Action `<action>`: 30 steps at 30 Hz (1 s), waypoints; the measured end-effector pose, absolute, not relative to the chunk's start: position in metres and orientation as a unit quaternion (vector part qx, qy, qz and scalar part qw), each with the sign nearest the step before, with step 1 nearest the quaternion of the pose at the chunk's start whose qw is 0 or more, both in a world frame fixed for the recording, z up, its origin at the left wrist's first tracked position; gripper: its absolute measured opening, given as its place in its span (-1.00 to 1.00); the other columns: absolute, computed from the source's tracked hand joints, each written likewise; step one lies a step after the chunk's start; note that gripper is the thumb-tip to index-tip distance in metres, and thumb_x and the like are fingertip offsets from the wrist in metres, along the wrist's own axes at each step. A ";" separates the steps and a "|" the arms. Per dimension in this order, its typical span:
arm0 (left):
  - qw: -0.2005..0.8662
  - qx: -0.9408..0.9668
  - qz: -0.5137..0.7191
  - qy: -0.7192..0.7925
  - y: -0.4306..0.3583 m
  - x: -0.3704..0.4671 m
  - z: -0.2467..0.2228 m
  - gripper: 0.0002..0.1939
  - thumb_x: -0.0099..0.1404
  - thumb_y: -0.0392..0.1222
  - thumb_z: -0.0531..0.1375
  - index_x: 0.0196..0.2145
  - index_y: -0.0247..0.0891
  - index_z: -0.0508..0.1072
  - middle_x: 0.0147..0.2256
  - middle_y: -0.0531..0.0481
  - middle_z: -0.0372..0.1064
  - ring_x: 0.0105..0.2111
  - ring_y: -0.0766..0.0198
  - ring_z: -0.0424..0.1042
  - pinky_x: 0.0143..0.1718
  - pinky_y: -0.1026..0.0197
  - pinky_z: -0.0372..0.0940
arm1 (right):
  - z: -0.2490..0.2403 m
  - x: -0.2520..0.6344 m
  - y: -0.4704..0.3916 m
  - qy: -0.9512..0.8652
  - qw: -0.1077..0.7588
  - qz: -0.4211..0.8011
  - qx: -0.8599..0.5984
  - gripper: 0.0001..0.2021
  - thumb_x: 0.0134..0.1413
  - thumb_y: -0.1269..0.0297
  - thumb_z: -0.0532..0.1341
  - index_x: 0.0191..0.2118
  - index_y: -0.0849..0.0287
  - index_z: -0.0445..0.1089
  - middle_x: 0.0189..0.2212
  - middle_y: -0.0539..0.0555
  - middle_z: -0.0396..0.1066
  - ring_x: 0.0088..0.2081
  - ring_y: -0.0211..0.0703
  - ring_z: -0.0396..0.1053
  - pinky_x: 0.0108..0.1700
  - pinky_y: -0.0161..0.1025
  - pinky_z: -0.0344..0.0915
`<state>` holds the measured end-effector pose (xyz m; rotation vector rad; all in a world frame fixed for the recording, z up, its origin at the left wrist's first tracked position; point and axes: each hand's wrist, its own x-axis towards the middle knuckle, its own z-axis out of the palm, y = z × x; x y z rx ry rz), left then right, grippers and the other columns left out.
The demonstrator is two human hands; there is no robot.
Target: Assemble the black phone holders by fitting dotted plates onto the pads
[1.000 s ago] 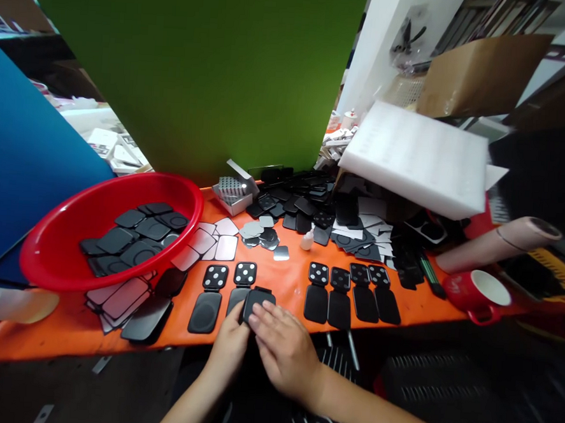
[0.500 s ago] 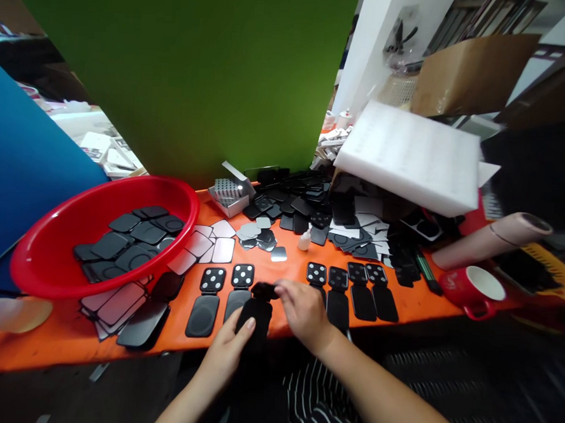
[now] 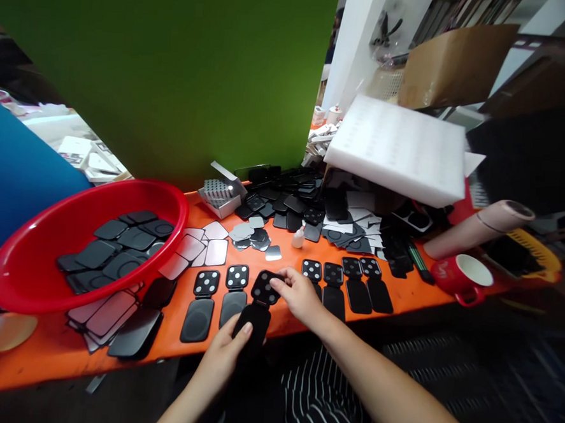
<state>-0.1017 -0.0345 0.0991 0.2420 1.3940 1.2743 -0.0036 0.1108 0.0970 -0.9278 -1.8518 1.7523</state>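
My left hand [image 3: 225, 348] grips the lower, rounded rectangular panel of a black folding charger pad [image 3: 255, 325], thumb on top. My right hand [image 3: 302, 297] pinches the right edge of its upper square panel [image 3: 264, 287], which shows silver discs. The two panels are joined by a narrow hinge and lie unfolded, held above the table's front edge. Left of it, two similar pads [image 3: 197, 320] lie open on the table, their square ends dotted with discs. Several more open pads [image 3: 359, 295] stand in a row to the right, one partly behind my right hand.
A red basin [image 3: 6, 271] with black panels sits at left, beside pale sheets [image 3: 113, 313]. Behind are a box of small discs [image 3: 220, 201], grey square plates [image 3: 243, 231], a small white bottle [image 3: 298, 239] and piled black parts [image 3: 283, 192]. A red mug [image 3: 455, 279] stands right.
The square panel, seen nearly edge-on before, has swung open so its disc-dotted face shows. My right hand has moved slightly down with it. The whole view has shifted a little.
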 end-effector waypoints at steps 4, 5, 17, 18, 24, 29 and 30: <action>0.577 0.093 0.548 0.599 -0.032 -0.100 0.096 -0.64 0.06 -0.06 0.19 -0.23 -0.32 0.29 -0.51 -0.03 0.45 -0.46 0.16 0.43 -0.40 0.22 0.26 | 0.105 0.004 0.106 -0.768 0.216 0.504 -0.331 -0.85 0.01 0.19 0.10 -0.35 0.12 0.33 -0.44 0.00 0.39 -0.37 -0.21 0.33 -0.31 -0.30 0.19; 0.577 0.095 0.549 0.598 -0.032 -0.099 0.096 -0.64 0.06 -0.06 0.18 -0.22 -0.32 0.29 -0.51 -0.03 0.45 -0.46 0.16 0.43 -0.40 0.22 0.26 | 0.104 0.004 0.106 -0.766 0.215 0.507 -0.332 -0.85 0.02 0.19 0.09 -0.36 0.12 0.33 -0.45 0.00 0.39 -0.38 -0.21 0.33 -0.32 -0.31 0.19; 0.582 0.115 0.537 0.600 -0.037 -0.101 0.095 -0.59 0.03 -0.01 0.20 -0.21 -0.31 0.32 -0.54 -0.01 0.43 -0.48 0.18 0.41 -0.42 0.23 0.25 | 0.094 -0.002 0.112 -0.696 0.205 0.595 -0.345 -0.81 0.01 0.15 0.08 -0.42 0.18 0.23 -0.51 -0.02 0.33 -0.45 -0.26 0.29 -0.42 -0.34 0.19; 0.580 0.110 0.537 0.603 -0.036 -0.102 0.093 -0.60 0.03 -0.01 0.20 -0.22 -0.32 0.33 -0.55 -0.01 0.43 -0.50 0.19 0.41 -0.44 0.24 0.24 | 0.098 0.000 0.110 -0.725 0.212 0.556 -0.347 -0.83 0.02 0.16 0.08 -0.41 0.17 0.25 -0.50 -0.02 0.34 -0.44 -0.25 0.29 -0.40 -0.34 0.17; 0.575 0.090 0.552 0.597 -0.036 -0.098 0.093 -0.55 0.00 -0.01 0.22 -0.18 -0.31 0.33 -0.52 -0.03 0.43 -0.50 0.18 0.41 -0.44 0.22 0.25 | 0.097 0.000 0.111 -0.712 0.200 0.578 -0.344 -0.81 0.02 0.14 0.07 -0.41 0.17 0.25 -0.54 -0.03 0.32 -0.47 -0.27 0.28 -0.44 -0.35 0.17; 0.574 0.073 0.559 0.593 -0.038 -0.096 0.100 -0.51 -0.05 -0.02 0.25 -0.17 -0.31 0.34 -0.48 -0.05 0.44 -0.46 0.13 0.43 -0.42 0.20 0.25 | 0.085 -0.008 0.117 -0.594 0.184 0.711 -0.328 -0.74 -0.05 0.08 0.13 -0.45 0.19 0.21 -0.57 -0.04 0.29 -0.53 -0.29 0.28 -0.48 -0.34 0.21; 0.576 0.073 0.559 0.592 -0.039 -0.096 0.100 -0.51 -0.04 -0.02 0.25 -0.17 -0.31 0.33 -0.48 -0.06 0.45 -0.47 0.14 0.43 -0.42 0.20 0.25 | 0.085 -0.008 0.117 -0.579 0.179 0.727 -0.323 -0.73 -0.06 0.07 0.14 -0.45 0.19 0.20 -0.57 -0.04 0.29 -0.54 -0.29 0.28 -0.48 -0.33 0.22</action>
